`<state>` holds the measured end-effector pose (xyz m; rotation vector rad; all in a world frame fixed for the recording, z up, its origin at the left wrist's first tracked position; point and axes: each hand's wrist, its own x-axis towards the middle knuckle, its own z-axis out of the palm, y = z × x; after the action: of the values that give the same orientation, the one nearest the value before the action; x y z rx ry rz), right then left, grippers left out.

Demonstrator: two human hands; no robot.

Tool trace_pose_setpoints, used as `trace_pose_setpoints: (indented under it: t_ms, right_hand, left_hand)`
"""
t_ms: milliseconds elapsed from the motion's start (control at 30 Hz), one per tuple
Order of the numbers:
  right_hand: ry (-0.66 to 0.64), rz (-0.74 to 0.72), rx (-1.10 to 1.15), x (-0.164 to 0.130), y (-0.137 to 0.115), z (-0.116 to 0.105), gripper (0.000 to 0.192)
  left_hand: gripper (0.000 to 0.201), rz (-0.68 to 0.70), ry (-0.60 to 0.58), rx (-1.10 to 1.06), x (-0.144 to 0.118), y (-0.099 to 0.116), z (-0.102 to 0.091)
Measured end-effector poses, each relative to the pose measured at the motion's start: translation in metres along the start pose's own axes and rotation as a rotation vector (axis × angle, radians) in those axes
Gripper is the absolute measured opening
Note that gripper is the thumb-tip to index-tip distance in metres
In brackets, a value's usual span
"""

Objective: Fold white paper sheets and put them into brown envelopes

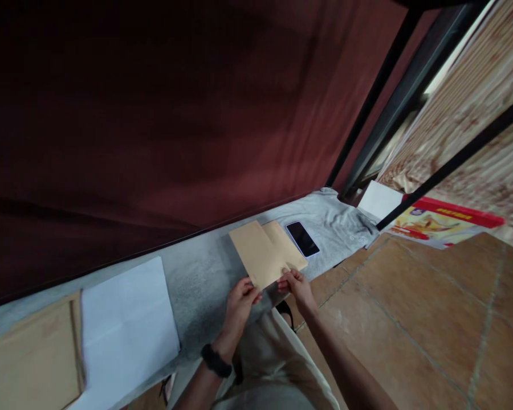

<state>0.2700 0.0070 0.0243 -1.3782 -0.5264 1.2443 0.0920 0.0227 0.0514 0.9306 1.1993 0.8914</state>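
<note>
A long grey speckled stone counter runs along a dark red wall. At its far left lies a flat brown paper stack, and just right of it a smooth white rectangular sheet. Near the middle, the left hand, a black band on its wrist, pinches the near left corner of a flat tan paper envelope. The right hand grips the envelope's near right edge with closed fingers. A second tan envelope lies partly under the first. Just right of both rests one black glossy rectangular phone, lying on a wrinkled grey cloth. Farther right sit one white card and a red-and-yellow printed box.
</note>
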Motion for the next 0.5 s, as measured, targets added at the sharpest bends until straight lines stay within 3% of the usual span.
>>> trace_pose_setpoints:
  t_ms: [267, 500]
  right_hand:
    - [0.139, 0.016, -0.024, 0.029, -0.021, -0.051, 0.054]
    - [0.152, 0.056, -0.077, 0.039, -0.011, -0.075, 0.048]
  left_hand:
    - [0.029, -0.027, -0.064, 0.033, 0.04, -0.007, 0.062]
    - [0.026, -0.038, -0.058, 0.045, 0.05, -0.023, 0.073]
